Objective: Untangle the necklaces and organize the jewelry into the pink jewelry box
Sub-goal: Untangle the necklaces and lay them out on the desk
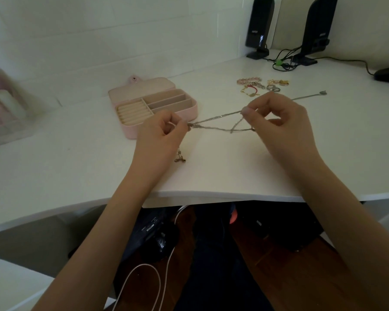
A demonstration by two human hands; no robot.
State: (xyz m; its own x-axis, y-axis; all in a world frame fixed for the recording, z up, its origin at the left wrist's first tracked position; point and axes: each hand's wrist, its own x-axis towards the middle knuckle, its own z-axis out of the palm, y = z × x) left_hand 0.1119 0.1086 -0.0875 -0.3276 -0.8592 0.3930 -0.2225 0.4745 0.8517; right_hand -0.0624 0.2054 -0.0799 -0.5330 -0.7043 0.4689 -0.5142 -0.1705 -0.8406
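Note:
Tangled silver necklaces [218,123] stretch between my two hands above the white desk. My left hand [160,135] pinches the knotted end at the left. My right hand [281,122] pinches two strands at the right. One chain runs on past my right hand to a small pendant [322,93] lying on the desk. A gold piece [180,158] hangs or lies just below my left hand. The pink jewelry box [130,129] sits open behind my left hand, with ring rolls at its left and long compartments at its right.
A pile of bracelets and rings [261,84] lies on the desk [76,158] behind my right hand. Two black speakers [258,25] with cables stand at the back right. A blurred clear organizer [5,108] sits at the far left. The desk edge runs below my wrists.

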